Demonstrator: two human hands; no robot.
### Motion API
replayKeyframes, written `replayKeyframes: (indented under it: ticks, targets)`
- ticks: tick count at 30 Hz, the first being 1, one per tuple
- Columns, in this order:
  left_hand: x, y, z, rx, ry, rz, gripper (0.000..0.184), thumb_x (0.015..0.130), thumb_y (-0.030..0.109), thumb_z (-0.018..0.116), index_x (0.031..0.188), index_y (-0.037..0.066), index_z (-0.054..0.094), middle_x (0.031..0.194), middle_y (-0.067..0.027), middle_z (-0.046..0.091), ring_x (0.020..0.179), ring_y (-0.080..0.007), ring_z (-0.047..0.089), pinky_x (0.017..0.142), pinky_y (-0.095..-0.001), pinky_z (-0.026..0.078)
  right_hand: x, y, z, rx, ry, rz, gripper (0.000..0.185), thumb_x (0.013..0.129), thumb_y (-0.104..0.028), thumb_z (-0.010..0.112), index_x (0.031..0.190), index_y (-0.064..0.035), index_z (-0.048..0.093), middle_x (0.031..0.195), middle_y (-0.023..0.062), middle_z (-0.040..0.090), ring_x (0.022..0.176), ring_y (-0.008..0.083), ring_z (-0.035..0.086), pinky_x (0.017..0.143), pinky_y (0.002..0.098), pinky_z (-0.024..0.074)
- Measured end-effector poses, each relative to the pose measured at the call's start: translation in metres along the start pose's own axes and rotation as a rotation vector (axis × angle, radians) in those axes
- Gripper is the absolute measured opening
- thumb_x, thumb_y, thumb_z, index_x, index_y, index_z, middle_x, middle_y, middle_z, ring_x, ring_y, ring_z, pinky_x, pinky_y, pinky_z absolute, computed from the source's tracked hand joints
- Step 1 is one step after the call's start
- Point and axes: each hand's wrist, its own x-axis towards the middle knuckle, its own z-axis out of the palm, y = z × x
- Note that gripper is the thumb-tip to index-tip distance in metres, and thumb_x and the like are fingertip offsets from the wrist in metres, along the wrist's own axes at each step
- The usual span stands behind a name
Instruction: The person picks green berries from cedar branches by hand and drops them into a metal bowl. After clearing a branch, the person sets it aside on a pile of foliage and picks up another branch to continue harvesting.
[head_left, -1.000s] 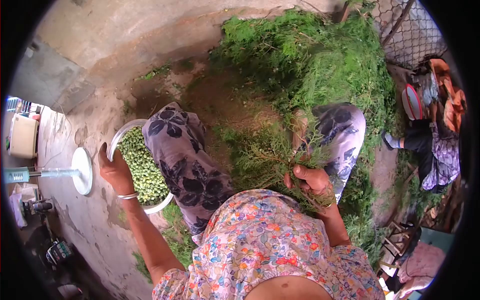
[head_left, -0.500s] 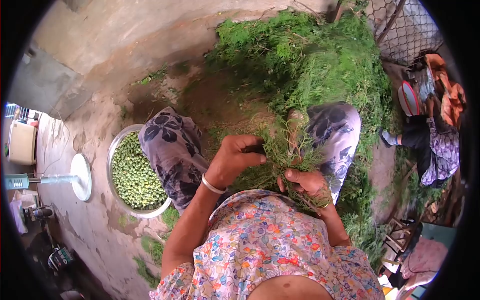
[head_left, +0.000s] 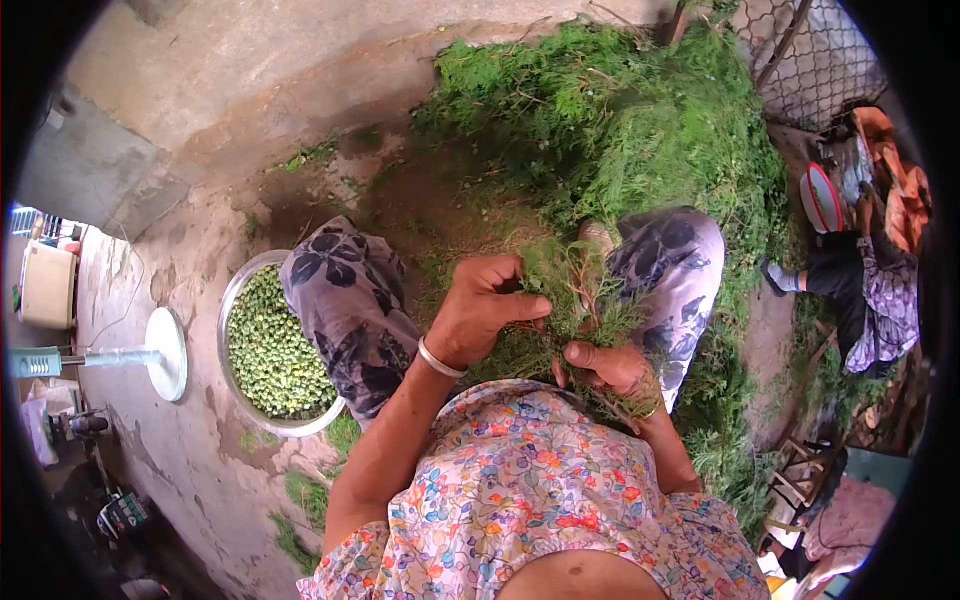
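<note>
My right hand [head_left: 618, 368] is closed around the stem end of a feathery green conifer branch [head_left: 590, 295], which sticks up in front of my lap. My left hand [head_left: 482, 312] is at the branch's left side, thumb pressed toward curled fingers among the sprigs. Whatever is between those fingertips is hidden. By my left knee sits a wide metal basin [head_left: 222, 345] holding many small green cones or fruits [head_left: 275, 350].
A large heap of cut green branches [head_left: 660, 130] lies ahead and to the right. At left stands a pale fan-like stand with a round base [head_left: 168, 354]. Another person [head_left: 880, 290] sits at far right near a red-rimmed basin [head_left: 818, 198]. A wall [head_left: 300, 70] runs along the front.
My left hand has shifted slightly right and down, its thumb further into the sprigs. The right hand keeps its hold on the branch. The whole view has moved slightly.
</note>
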Motion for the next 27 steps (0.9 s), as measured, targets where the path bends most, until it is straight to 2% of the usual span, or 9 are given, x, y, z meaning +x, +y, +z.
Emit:
replayKeyframes:
  ticks: [3, 5, 8, 11, 15, 17, 21, 25, 27]
  targets:
    - [-0.006, 0.007, 0.005, -0.183, 0.125, -0.056, 0.03, 0.072, 0.006, 0.074, 0.062, 0.005, 0.045, 0.059, 0.0078, 0.035, 0.058, -0.0027, 0.036, 0.048, -0.0252, 0.03, 0.002, 0.001, -0.004, -0.079, -0.034, 0.012, 0.042, 0.082, -0.043, 0.066, 0.096, -0.0038, 0.06, 0.069, 0.0022, 0.061, 0.053, 0.0046, 0.041, 0.046, 0.0199, 0.0272]
    - [-0.009, -0.001, -0.002, -0.178, 0.198, -0.006, 0.021, 0.075, 0.001, 0.071, 0.063, 0.003, 0.053, 0.06, 0.005, 0.049, 0.058, -0.0044, 0.046, 0.05, -0.0241, 0.038, 0.002, 0.002, -0.002, -0.064, 0.052, 0.061, 0.039, 0.083, -0.043, 0.065, 0.087, -0.0045, 0.063, 0.069, 0.0005, 0.061, 0.053, 0.0046, 0.041, 0.047, 0.0201, 0.0278]
    - [-0.009, 0.015, 0.015, -0.316, 0.316, -0.051, 0.013, 0.074, 0.002, 0.072, 0.072, 0.004, 0.06, 0.065, 0.0022, 0.056, 0.056, -0.0074, 0.052, 0.051, -0.0226, 0.041, 0.003, 0.0, -0.001, -0.098, 0.071, 0.073, 0.038, 0.083, -0.043, 0.065, 0.081, -0.0054, 0.065, 0.069, -0.0006, 0.061, 0.053, 0.0047, 0.041, 0.048, 0.0204, 0.0281]
    - [-0.01, 0.019, 0.02, -0.448, 0.429, -0.182, 0.008, 0.078, 0.002, 0.068, 0.078, 0.005, 0.06, 0.066, 0.001, 0.055, 0.056, -0.0088, 0.051, 0.051, -0.0249, 0.042, 0.003, 0.007, 0.002, -0.113, 0.147, 0.052, 0.038, 0.083, -0.043, 0.065, 0.082, -0.0052, 0.064, 0.07, 0.0002, 0.061, 0.053, 0.0047, 0.041, 0.049, 0.0201, 0.0287]
    - [-0.009, -0.002, -0.009, -0.585, 0.47, -0.143, 0.008, 0.081, 0.002, 0.063, 0.089, 0.005, 0.061, 0.071, -0.0023, 0.056, 0.059, -0.0116, 0.052, 0.052, -0.0258, 0.043, -0.001, 0.013, -0.011, -0.11, 0.082, 0.002, 0.038, 0.083, -0.043, 0.065, 0.08, -0.005, 0.063, 0.071, 0.0019, 0.062, 0.052, 0.0053, 0.04, 0.046, 0.02, 0.0278]
    - [-0.015, -0.004, -0.04, -0.915, 0.272, -0.016, 0.01, 0.082, 0.0, 0.061, 0.091, 0.0, 0.06, 0.078, -0.0087, 0.059, 0.064, -0.015, 0.055, 0.054, -0.0262, 0.045, -0.001, 0.017, -0.022, -0.152, 0.008, 0.006, 0.042, 0.083, -0.045, 0.064, 0.078, -0.0039, 0.061, 0.069, 0.0038, 0.062, 0.048, 0.006, 0.041, 0.041, 0.0208, 0.0257]
    - [-0.043, 0.044, -0.078, -0.543, 0.531, 0.157, 0.012, 0.084, 0.003, 0.059, 0.094, -0.002, 0.06, 0.084, -0.0117, 0.061, 0.065, -0.0153, 0.055, 0.055, -0.0255, 0.046, 0.003, 0.012, -0.022, -0.078, 0.112, -0.07, 0.047, 0.082, -0.049, 0.063, 0.075, -0.0029, 0.06, 0.066, 0.0054, 0.062, 0.046, 0.0067, 0.043, 0.037, 0.0219, 0.0233]
    - [-0.095, 0.073, -0.155, -0.344, 0.725, 0.369, 0.018, 0.089, 0.011, 0.057, 0.095, -0.006, 0.06, 0.092, -0.0151, 0.064, 0.072, -0.0166, 0.059, 0.06, -0.025, 0.047, 0.003, 0.005, -0.027, 0.016, 0.1, -0.1, 0.045, 0.084, -0.048, 0.061, 0.085, -0.0032, 0.061, 0.07, 0.0051, 0.062, 0.051, 0.0075, 0.046, 0.04, 0.0203, 0.0247]
    - [-0.112, 0.094, -0.163, -0.096, 1.04, 0.272, 0.028, 0.092, 0.019, 0.055, 0.098, -0.007, 0.06, 0.094, -0.016, 0.065, 0.078, -0.0182, 0.061, 0.069, -0.0271, 0.049, 0.004, 0.005, -0.027, 0.007, 0.16, -0.141, 0.047, 0.084, -0.048, 0.061, 0.096, -0.0023, 0.057, 0.071, 0.0073, 0.062, 0.056, 0.0092, 0.052, 0.04, 0.0197, 0.0259]
